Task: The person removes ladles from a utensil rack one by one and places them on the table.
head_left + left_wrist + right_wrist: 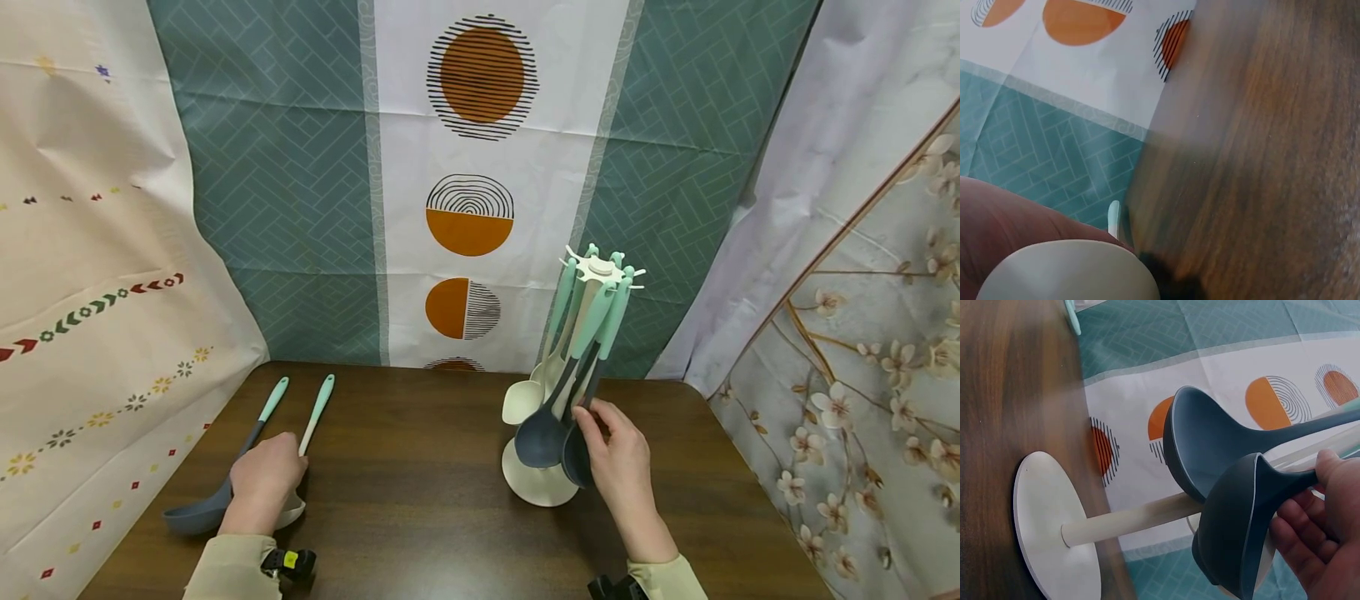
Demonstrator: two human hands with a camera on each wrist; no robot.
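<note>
On the left of the table, my left hand grips a white ladle with a mint handle; its rounded bowl fills the bottom of the left wrist view. Just left of that hand lies a dark grey ladle with a mint handle end. My right hand pinches the neck of another dark ladle, which hangs at the front right of a white utensil stand. Beside it hangs a second dark ladle. My left fingers are mostly hidden in the head view.
White utensils with mint handles, among them a white turner-like one, hang on the stand's other hooks. The brown wooden table ends at a patterned curtain behind. Floral cloth borders the right side.
</note>
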